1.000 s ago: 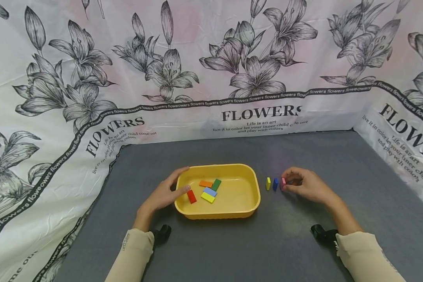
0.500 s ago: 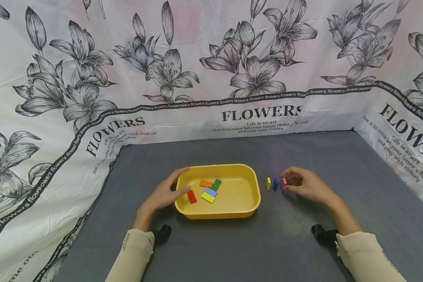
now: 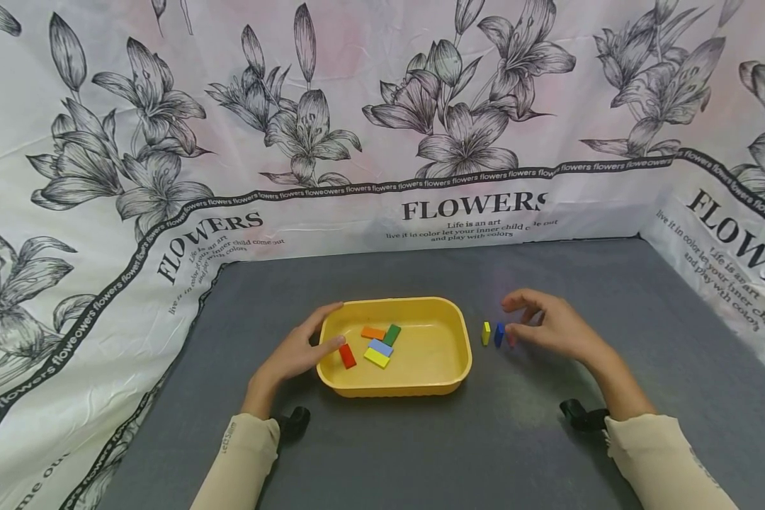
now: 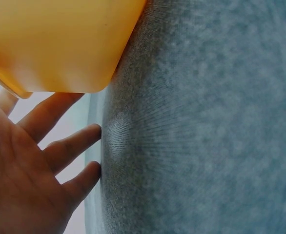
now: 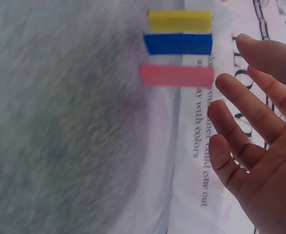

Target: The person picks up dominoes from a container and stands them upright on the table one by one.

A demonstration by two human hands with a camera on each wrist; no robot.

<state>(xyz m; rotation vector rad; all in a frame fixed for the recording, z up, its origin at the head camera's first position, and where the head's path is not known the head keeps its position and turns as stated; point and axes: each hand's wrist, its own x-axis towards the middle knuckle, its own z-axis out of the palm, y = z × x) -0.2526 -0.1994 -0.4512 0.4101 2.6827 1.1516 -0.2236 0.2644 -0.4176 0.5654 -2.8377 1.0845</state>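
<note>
My left hand (image 3: 299,348) holds the left end of a yellow plastic tray (image 3: 449,386), thumb over the rim and fingers outside. In the left wrist view, two fingertips reach down to the table. My right hand (image 3: 548,326) hovers beside three small blocks standing on end in a row, its fingers apart and holding nothing. The row runs from a yellow block (image 3: 486,333) through a blue block (image 3: 499,334) to a pink block (image 5: 177,76). The right thumb mostly hides the pink one in the head view; the right wrist view shows it upright, near the fingertips.
Inside the tray lie several flat blocks: red (image 3: 347,356), orange (image 3: 373,333), green (image 3: 392,334), light blue (image 3: 380,347) and yellow (image 3: 377,358). A dark grey cloth covers the table (image 3: 421,453). Flower-printed sheeting (image 3: 331,219) borders the back and sides.
The right hand has let go of the pink block and spread its fingers, rising slightly. The pink block stays upright beside the blue one. The left hand and tray have not visibly moved.
</note>
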